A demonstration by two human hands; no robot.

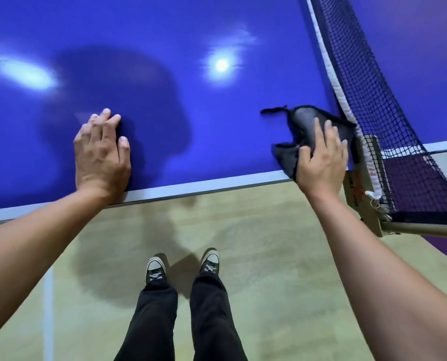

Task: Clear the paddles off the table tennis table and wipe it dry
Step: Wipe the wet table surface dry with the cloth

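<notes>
Blue tabletop [191, 126] is gleaming while the right hand [321, 157], fingers spread flat, is pressing the dark cloth [303, 121] beneath its palm, the net [373, 100] just beside its little finger, and even, overlapping strokes toward the flat left hand [100, 155] are probably going to dry it best.

the person wears long black trousers [154, 321] of loose, straight cut, the hems falling over the ankles. on the feet are dark canvas sneakers: the left sneaker [155, 269] and right sneaker [210, 263] each have a pale rubber toe cap and white crossed laces. the left hand [101, 155] and right hand [321, 157] are bare, as are both forearms up to the frame's edge.
</notes>
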